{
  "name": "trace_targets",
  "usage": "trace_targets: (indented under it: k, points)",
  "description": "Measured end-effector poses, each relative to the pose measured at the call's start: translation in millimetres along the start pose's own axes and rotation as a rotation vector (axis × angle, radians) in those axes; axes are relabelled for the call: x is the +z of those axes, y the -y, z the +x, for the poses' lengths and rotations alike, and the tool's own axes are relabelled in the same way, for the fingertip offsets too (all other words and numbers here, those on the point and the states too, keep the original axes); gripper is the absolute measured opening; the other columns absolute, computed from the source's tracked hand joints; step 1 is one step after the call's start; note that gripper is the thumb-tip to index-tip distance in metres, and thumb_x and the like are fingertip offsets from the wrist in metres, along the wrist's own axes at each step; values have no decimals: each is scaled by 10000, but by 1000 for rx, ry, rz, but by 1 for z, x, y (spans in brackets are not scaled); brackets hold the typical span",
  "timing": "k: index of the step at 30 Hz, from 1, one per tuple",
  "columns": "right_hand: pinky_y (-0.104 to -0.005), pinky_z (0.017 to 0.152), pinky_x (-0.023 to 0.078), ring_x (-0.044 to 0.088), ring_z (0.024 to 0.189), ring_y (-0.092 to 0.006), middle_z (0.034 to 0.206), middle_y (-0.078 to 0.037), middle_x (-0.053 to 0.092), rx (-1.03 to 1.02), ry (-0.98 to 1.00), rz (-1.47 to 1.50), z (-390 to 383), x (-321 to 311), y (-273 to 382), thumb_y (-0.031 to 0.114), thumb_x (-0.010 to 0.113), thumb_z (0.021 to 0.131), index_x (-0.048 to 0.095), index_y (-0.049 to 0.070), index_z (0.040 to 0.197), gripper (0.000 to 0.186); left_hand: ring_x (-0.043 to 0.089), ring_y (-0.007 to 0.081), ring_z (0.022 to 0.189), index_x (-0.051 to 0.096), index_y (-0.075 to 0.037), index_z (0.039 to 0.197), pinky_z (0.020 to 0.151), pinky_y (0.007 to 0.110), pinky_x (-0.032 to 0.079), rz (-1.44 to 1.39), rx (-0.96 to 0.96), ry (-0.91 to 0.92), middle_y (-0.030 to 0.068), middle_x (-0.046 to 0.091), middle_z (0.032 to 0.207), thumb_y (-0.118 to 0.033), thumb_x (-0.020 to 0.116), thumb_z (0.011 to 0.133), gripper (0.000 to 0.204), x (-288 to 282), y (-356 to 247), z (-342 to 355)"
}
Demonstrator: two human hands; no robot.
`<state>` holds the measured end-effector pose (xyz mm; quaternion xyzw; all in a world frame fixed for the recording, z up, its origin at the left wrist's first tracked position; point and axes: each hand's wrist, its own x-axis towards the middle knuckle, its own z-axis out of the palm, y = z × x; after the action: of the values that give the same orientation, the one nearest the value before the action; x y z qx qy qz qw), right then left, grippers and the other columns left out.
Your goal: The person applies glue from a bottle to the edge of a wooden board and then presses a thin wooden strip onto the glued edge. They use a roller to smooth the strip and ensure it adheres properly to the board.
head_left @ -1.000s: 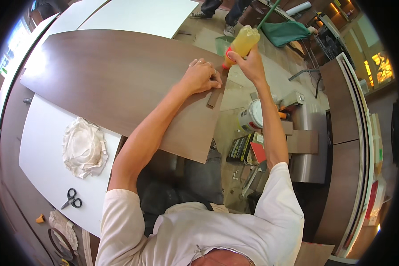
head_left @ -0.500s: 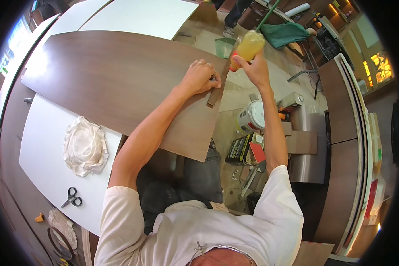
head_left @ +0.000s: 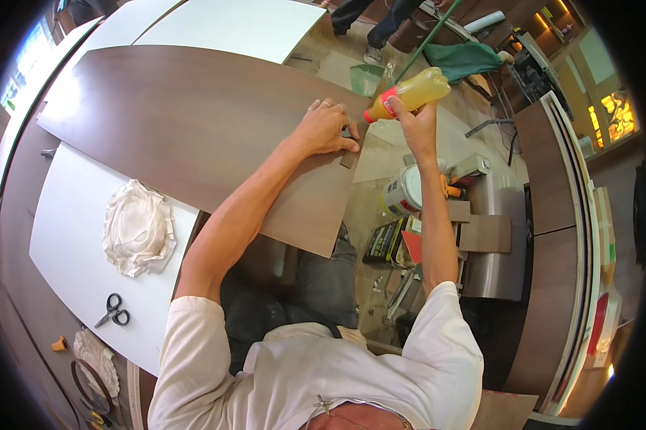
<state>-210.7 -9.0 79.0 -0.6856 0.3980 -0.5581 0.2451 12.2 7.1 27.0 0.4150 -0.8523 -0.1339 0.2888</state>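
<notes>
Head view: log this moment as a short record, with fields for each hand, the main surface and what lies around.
Left hand: at the brown panel's right edge, curled by a narrow brown strip; exact grip unclear
Right hand: holding a yellow bottle, tilted, red cap toward the panel's edge
White board: scissors, crumpled white bundle
Right of panel: bucket
Beyond: another person's legs

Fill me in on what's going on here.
A person works at a large brown panel. Their right hand grips a bottle of yellowish liquid, tilted with its red cap end toward the panel's edge; whether anything is coming out can't be told. Their left hand is at that edge, fingers by a narrow brown strip. On the white panel to the left lie scissors and a crumpled white bundle.
</notes>
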Motion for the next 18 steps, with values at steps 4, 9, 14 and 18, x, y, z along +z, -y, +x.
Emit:
trace_targets:
  k: [4,9,14,18]
  points:
    - [-333,847,540,677,941,-206,1082,-115,676,-13,65,-175,-5,12,10,237,794,854,449,6,1265,584,534,301,1138,792,-233,914,1049,437,390,10,-3,-18,71,640,1075,-452,809,720,293,-1,1,-2]
    - [-329,819,541,694,943,-224,1054,-135,692,-7,108,-424,8,19,11,281,803,832,445,-1,1282,640,537,299,1131,783,-222,877,1051,445,388,-2,4,-31,66,640,1052,-437,811,720,267,1,-1,-3]
    - [-343,748,548,707,894,-251,1023,-150,701,-94,130,-375,9,20,7,277,790,835,468,5,1259,598,543,293,1122,777,-229,852,1040,450,388,7,35,-75,49,646,1035,-428,813,714,244,6,3,-2]
    - [-351,773,550,709,908,-267,1026,-158,705,-43,184,-328,0,24,24,275,797,827,451,4,1286,636,538,288,1155,758,-205,815,1065,487,366,15,-16,-11,46,650,1040,-423,816,709,249,6,2,0]
